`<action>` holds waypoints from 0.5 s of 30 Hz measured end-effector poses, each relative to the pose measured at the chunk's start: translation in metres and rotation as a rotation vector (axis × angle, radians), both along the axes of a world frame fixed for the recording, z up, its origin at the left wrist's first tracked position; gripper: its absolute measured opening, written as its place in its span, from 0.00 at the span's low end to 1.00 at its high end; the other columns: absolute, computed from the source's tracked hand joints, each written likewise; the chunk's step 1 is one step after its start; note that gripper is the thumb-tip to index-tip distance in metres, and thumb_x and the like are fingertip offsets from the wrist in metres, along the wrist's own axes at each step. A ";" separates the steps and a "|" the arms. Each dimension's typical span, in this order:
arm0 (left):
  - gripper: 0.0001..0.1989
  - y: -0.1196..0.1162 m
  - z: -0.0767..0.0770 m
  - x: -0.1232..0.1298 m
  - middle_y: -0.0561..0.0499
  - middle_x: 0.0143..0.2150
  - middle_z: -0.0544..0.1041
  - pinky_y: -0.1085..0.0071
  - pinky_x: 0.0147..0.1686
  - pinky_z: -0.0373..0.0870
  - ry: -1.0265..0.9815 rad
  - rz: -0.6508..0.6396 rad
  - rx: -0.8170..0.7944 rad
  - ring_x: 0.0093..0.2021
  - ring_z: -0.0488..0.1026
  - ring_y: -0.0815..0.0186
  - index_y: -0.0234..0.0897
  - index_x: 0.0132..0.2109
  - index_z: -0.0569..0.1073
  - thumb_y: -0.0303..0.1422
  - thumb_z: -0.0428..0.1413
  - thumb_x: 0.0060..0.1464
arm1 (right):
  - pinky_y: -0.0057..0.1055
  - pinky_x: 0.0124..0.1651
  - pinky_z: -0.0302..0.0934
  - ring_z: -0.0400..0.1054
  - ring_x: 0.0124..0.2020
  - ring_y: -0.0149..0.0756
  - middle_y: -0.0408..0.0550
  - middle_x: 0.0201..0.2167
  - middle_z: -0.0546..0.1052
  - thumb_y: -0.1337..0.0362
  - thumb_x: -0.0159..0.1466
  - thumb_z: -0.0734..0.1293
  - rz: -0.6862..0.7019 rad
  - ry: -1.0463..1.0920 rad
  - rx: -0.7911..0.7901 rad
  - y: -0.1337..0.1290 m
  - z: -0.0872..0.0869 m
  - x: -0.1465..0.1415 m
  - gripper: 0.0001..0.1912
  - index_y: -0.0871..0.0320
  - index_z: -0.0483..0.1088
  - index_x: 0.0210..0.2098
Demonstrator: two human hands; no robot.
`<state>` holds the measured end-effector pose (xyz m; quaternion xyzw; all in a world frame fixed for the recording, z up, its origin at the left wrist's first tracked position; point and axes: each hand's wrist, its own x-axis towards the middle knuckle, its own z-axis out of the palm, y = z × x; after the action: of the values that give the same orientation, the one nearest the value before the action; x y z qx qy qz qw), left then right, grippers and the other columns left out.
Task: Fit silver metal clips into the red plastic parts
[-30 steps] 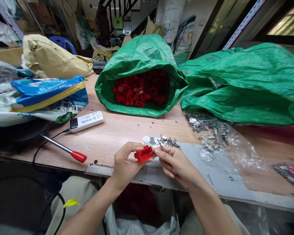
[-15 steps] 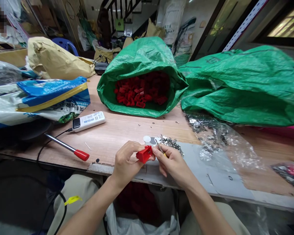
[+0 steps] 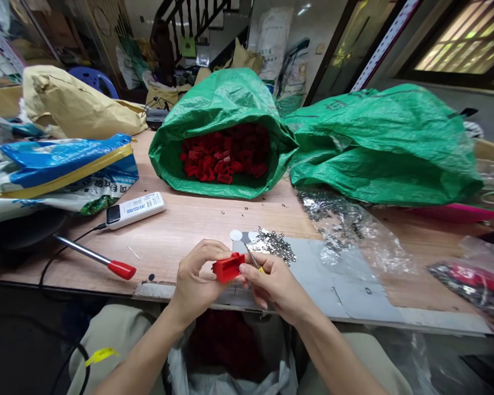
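My left hand (image 3: pixel 195 282) is closed on a small red plastic housing (image 3: pixel 226 269), hollow and box-shaped, its open side turned toward my right hand. In my right hand (image 3: pixel 280 282) is a thin metal-tipped tool with a yellow handle (image 3: pixel 252 255), its tip pointing up and left. The right thumb touches the housing's right end; whether a small part is pinched there cannot be made out. Just behind the hands lies a pile of small metal pieces (image 3: pixel 274 245) at the edge of a grey sheet (image 3: pixel 316 274). White discs (image 3: pixel 236 235) lie beside the pile.
A green sack (image 3: pixel 226 93) of red parts opens toward me; another green sack (image 3: pixel 379 148) lies right, behind a clear plastic bag (image 3: pixel 354 230). At left are a red-tipped lever (image 3: pixel 121 269) and a white cabled device (image 3: pixel 135 210). Below the table edge, a pale bag (image 3: pixel 271 378) holds red parts.
The whole view has shifted, so the table things appear farther left. The red housing has turned slightly, and my right thumb now presses at its open end. Both hands keep their hold.
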<state>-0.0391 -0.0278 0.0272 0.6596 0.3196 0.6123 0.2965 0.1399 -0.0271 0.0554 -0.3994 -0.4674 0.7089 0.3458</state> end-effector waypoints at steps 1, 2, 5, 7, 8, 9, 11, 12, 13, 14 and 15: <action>0.18 0.000 0.000 0.000 0.48 0.38 0.79 0.66 0.42 0.75 -0.031 -0.032 -0.026 0.43 0.76 0.61 0.39 0.41 0.76 0.23 0.71 0.42 | 0.17 0.13 0.49 0.51 0.13 0.19 0.39 0.21 0.71 0.51 0.57 0.75 -0.006 0.033 -0.053 -0.001 0.000 -0.001 0.19 0.60 0.69 0.30; 0.18 0.000 0.000 0.001 0.49 0.38 0.79 0.67 0.41 0.75 -0.070 -0.065 -0.055 0.43 0.76 0.62 0.39 0.40 0.76 0.23 0.71 0.42 | 0.17 0.13 0.47 0.49 0.13 0.18 0.38 0.19 0.69 0.51 0.56 0.76 -0.012 0.068 -0.107 -0.002 0.000 -0.002 0.20 0.59 0.69 0.30; 0.17 0.001 0.000 0.002 0.50 0.36 0.79 0.70 0.40 0.75 -0.214 -0.168 -0.172 0.41 0.77 0.64 0.39 0.37 0.74 0.26 0.72 0.41 | 0.17 0.13 0.40 0.40 0.13 0.17 0.31 0.15 0.60 0.52 0.52 0.78 -0.024 0.168 -0.219 -0.005 -0.002 -0.007 0.21 0.59 0.67 0.29; 0.18 0.002 0.000 0.003 0.51 0.35 0.79 0.70 0.40 0.76 -0.275 -0.186 -0.254 0.39 0.77 0.65 0.38 0.34 0.72 0.29 0.73 0.40 | 0.18 0.13 0.38 0.38 0.14 0.18 0.30 0.15 0.57 0.51 0.52 0.77 -0.027 0.162 -0.218 -0.005 -0.003 -0.007 0.21 0.58 0.67 0.30; 0.18 0.002 0.000 0.004 0.51 0.34 0.79 0.70 0.39 0.76 -0.279 -0.174 -0.298 0.38 0.78 0.65 0.37 0.34 0.71 0.31 0.73 0.40 | 0.19 0.14 0.39 0.40 0.14 0.19 0.31 0.15 0.59 0.51 0.53 0.77 -0.021 0.117 -0.185 -0.004 -0.003 -0.005 0.21 0.58 0.68 0.32; 0.18 0.002 0.000 0.004 0.51 0.34 0.79 0.71 0.38 0.77 -0.269 -0.152 -0.342 0.37 0.78 0.65 0.37 0.33 0.71 0.33 0.73 0.40 | 0.20 0.14 0.40 0.42 0.13 0.20 0.32 0.15 0.61 0.49 0.55 0.76 -0.022 0.037 -0.123 -0.002 -0.002 -0.001 0.21 0.58 0.69 0.34; 0.18 0.001 0.000 0.005 0.51 0.34 0.79 0.72 0.35 0.77 -0.207 -0.109 -0.432 0.35 0.78 0.66 0.37 0.35 0.71 0.35 0.72 0.42 | 0.24 0.17 0.47 0.52 0.15 0.25 0.37 0.18 0.67 0.48 0.59 0.73 -0.116 -0.205 0.091 0.005 0.000 0.009 0.20 0.59 0.73 0.39; 0.17 0.000 -0.001 0.005 0.50 0.35 0.79 0.72 0.34 0.78 -0.146 -0.103 -0.464 0.35 0.78 0.65 0.37 0.36 0.72 0.35 0.71 0.44 | 0.26 0.20 0.51 0.58 0.18 0.29 0.40 0.20 0.69 0.49 0.61 0.71 -0.211 -0.351 0.234 0.010 0.001 0.016 0.19 0.59 0.74 0.40; 0.15 -0.001 -0.001 0.006 0.50 0.36 0.78 0.71 0.35 0.78 -0.066 -0.099 -0.472 0.36 0.78 0.65 0.37 0.37 0.72 0.35 0.70 0.46 | 0.28 0.24 0.55 0.63 0.22 0.32 0.43 0.22 0.72 0.51 0.64 0.69 -0.315 -0.498 0.388 0.015 0.001 0.022 0.17 0.59 0.75 0.41; 0.13 -0.002 -0.001 0.007 0.50 0.36 0.78 0.70 0.36 0.78 0.032 -0.092 -0.449 0.37 0.78 0.64 0.37 0.38 0.73 0.34 0.68 0.48 | 0.30 0.28 0.58 0.67 0.26 0.36 0.45 0.25 0.74 0.54 0.65 0.67 -0.406 -0.636 0.538 0.021 0.001 0.028 0.14 0.58 0.76 0.41; 0.12 -0.002 -0.002 0.008 0.49 0.37 0.77 0.69 0.37 0.78 0.144 -0.078 -0.398 0.37 0.77 0.64 0.37 0.38 0.73 0.33 0.67 0.49 | 0.32 0.33 0.59 0.69 0.30 0.38 0.47 0.28 0.75 0.57 0.66 0.66 -0.457 -0.759 0.668 0.027 0.000 0.033 0.12 0.58 0.77 0.39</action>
<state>-0.0307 -0.0302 0.0253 0.6420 0.4287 0.4765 0.4208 0.1732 -0.0005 0.0550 -0.5866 -0.6600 0.2355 0.4060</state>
